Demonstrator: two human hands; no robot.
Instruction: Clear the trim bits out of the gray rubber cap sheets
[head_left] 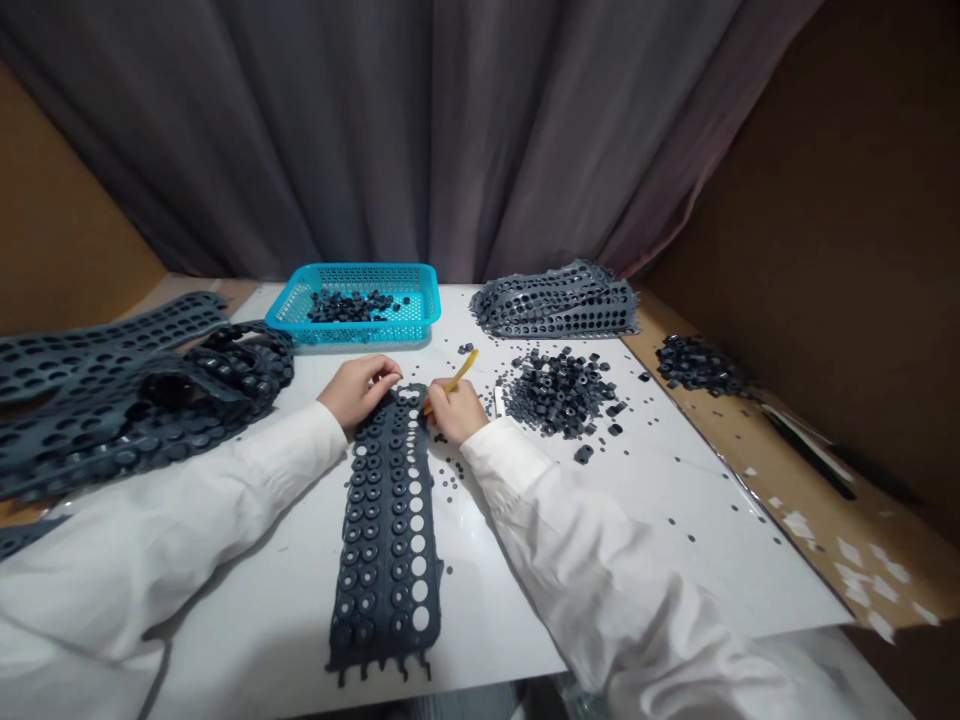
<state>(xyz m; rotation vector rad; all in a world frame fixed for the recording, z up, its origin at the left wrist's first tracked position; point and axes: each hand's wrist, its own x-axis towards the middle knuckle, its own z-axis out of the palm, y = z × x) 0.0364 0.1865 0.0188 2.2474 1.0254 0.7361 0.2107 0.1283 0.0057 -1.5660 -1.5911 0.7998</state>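
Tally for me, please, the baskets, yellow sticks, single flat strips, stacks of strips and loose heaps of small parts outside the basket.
Turquoise basket: 1
Yellow stick: 1
Single flat strip: 1
Stacks of strips: 2
Loose heaps of parts: 2
Total: 7

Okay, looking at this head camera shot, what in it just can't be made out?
All in the head view:
- The working tip of the yellow stick is hidden by the right hand.
- The far end of the rubber strip is covered by the left hand; whether that hand grips or only presses is unclear.
- The stack of mats is cut off by the left edge.
- The loose black pieces are too small to tell their shape.
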